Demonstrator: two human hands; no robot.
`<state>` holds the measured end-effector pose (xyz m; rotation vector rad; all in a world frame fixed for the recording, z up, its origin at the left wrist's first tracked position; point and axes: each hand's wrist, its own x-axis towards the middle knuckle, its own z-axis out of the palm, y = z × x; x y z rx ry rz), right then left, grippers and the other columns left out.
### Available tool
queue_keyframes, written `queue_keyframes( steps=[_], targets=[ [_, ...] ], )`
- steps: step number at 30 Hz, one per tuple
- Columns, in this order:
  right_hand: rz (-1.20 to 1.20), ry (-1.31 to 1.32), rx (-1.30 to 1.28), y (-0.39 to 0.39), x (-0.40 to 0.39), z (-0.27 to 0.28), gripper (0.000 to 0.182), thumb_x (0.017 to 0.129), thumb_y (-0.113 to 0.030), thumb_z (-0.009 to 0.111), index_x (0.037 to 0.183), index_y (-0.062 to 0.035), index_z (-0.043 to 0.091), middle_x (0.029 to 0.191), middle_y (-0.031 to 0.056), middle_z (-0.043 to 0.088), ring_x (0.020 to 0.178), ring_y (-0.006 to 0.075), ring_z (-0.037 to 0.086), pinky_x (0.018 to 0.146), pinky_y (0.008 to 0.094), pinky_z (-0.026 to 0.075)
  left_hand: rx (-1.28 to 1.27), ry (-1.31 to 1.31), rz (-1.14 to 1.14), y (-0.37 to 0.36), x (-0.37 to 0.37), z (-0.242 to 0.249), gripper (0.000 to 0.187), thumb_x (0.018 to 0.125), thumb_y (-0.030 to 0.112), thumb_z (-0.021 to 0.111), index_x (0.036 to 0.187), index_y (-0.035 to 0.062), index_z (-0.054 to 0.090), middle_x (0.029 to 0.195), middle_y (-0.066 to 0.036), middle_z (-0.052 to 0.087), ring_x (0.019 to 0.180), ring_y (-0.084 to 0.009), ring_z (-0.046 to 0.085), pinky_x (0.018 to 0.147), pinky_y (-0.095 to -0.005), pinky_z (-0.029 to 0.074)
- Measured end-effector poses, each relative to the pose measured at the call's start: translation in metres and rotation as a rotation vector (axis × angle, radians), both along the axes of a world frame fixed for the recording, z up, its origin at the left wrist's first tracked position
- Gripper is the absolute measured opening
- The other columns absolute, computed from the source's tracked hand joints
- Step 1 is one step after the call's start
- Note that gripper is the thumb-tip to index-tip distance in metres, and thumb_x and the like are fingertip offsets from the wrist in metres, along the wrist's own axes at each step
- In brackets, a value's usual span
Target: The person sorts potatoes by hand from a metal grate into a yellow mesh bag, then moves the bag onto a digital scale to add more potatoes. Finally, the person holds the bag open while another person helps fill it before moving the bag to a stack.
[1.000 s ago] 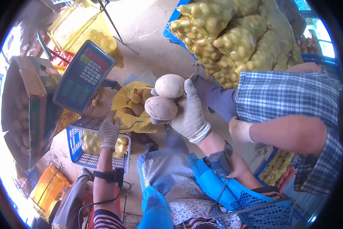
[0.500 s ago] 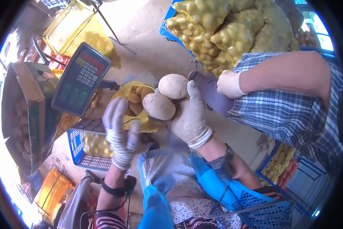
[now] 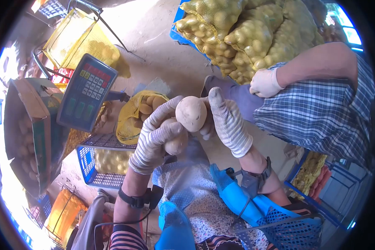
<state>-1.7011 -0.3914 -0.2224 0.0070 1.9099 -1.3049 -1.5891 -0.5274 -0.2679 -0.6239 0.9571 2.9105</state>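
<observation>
Two potatoes are between my gloved hands in the middle of the view. My left hand [image 3: 154,135] has its fingers wrapped round the lower potato [image 3: 176,142]. The upper potato [image 3: 191,113] sits against my left fingertips, with my right hand [image 3: 229,121] beside and behind it. My right thumb points up and its fingers are partly hidden behind the upper potato. Beyond my left hand, an open yellow net bag [image 3: 125,121] holds several potatoes.
A scale display [image 3: 86,92] and a cardboard box [image 3: 39,133] stand at the left. A blue crate [image 3: 85,160] is below them. Full net bags [image 3: 254,37] are piled at the top. A person in a checked garment [image 3: 312,112] is at the right, one gloved hand low.
My left hand has moved right and closed round a potato. My right hand, which held both potatoes, has turned and shifted right. The other person's hand has moved slightly up and right.
</observation>
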Motion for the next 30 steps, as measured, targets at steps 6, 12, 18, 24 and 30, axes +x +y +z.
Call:
queue_keyframes(
  steps=[6, 12, 18, 24, 30],
  targets=[
    [0.057, 0.032, 0.053, 0.018, 0.008, -0.002, 0.074, 0.089, -0.069, 0.039, 0.090, -0.0006, 0.068, 0.058, 0.0055, 0.060, 0.049, 0.0110, 0.058, 0.045, 0.0270, 0.047, 0.099, 0.072, -0.107, 0.007, 0.000, 0.010, 0.064, 0.076, 0.029, 0.071, 0.131, 0.0021, 0.050, 0.120, -0.011, 0.059, 0.110, -0.0212, 0.057, 0.098, -0.0341, 0.043],
    [0.338, 0.560, 0.120, 0.025, 0.013, -0.003, 0.058, 0.093, -0.054, 0.049, 0.087, 0.0003, 0.068, 0.066, 0.0147, 0.065, 0.061, 0.0201, 0.065, 0.061, 0.0349, 0.050, 0.051, 0.048, -0.063, 0.023, 0.009, -0.014, 0.059, 0.081, 0.023, 0.067, 0.133, 0.0009, 0.049, 0.124, -0.011, 0.058, 0.112, -0.0193, 0.056, 0.100, -0.0335, 0.042],
    [0.255, 0.515, -0.020, 0.032, 0.023, -0.020, 0.042, 0.097, -0.036, 0.048, 0.079, -0.0024, 0.066, 0.066, 0.0132, 0.065, 0.059, 0.0301, 0.062, 0.057, 0.0370, 0.049, 0.099, 0.035, -0.071, 0.028, 0.019, -0.016, 0.064, 0.081, 0.021, 0.069, 0.137, 0.0028, 0.045, 0.126, -0.010, 0.056, 0.114, -0.0185, 0.053, 0.100, -0.0319, 0.041],
    [0.774, 0.739, 0.176, 0.012, 0.038, -0.043, 0.012, 0.086, -0.021, 0.061, 0.082, -0.0091, 0.062, 0.066, 0.0124, 0.059, 0.059, 0.0307, 0.062, 0.051, 0.0401, 0.049, 0.096, -0.053, -0.130, 0.041, 0.082, -0.041, 0.083, 0.076, 0.033, 0.076, 0.142, 0.0041, 0.035, 0.127, -0.007, 0.050, 0.119, -0.0172, 0.048, 0.103, -0.0325, 0.039],
    [1.461, 0.907, 0.332, -0.098, 0.049, -0.130, 0.014, 0.085, -0.017, 0.058, 0.092, -0.0095, 0.068, 0.083, 0.0111, 0.068, 0.075, 0.0329, 0.066, 0.064, 0.0416, 0.053, 0.338, -0.164, 0.230, 0.056, 0.165, -0.068, 0.092, 0.072, 0.036, 0.075, 0.146, 0.0107, 0.027, 0.124, -0.016, 0.052, 0.098, -0.0277, 0.062, 0.080, -0.0401, 0.054]
  ],
)
